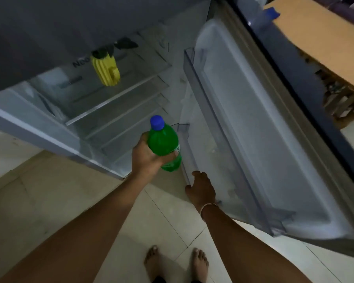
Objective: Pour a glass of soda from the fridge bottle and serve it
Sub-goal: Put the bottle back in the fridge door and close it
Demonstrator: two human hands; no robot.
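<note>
A green soda bottle (164,142) with a blue cap (157,122) is upright in front of the open fridge (119,94). My left hand (146,159) is wrapped around its body from the left. My right hand (201,188) rests on the lower inner edge of the open fridge door (264,127), fingers curled over the edge of the door shelf. No glass is in view.
The fridge shelves hold almost nothing; a yellow ribbed object (106,71) hangs near the top shelf. A cardboard-covered surface (323,37) stands beyond the door at the right. My bare feet (176,262) stand on the pale tiled floor (49,201).
</note>
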